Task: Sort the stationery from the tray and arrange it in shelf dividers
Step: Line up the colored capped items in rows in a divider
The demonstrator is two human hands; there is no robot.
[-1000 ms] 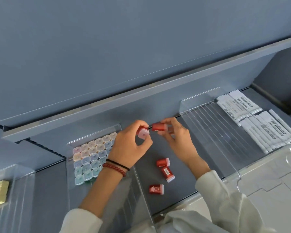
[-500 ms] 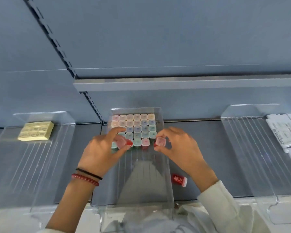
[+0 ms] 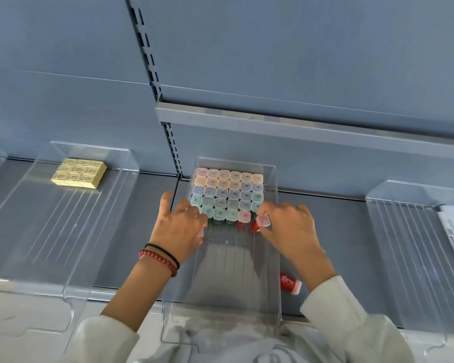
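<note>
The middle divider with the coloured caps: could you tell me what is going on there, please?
A person is stocking the middle divider with capped tubes. The right hand pinches a red tube at the front row's right end; the left hand is at its left end. A loose red tube lies on the shelf beside it.

Forearms forward, palms down: left hand (image 3: 180, 229) loosely curled, right hand (image 3: 291, 231) in a fingertip pinch on a red item (image 3: 260, 223).

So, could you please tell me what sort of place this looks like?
Probably a stationery shop display: a slotted wall upright, clear acrylic shelf dividers, and rows of identical pastel-capped items.
</note>
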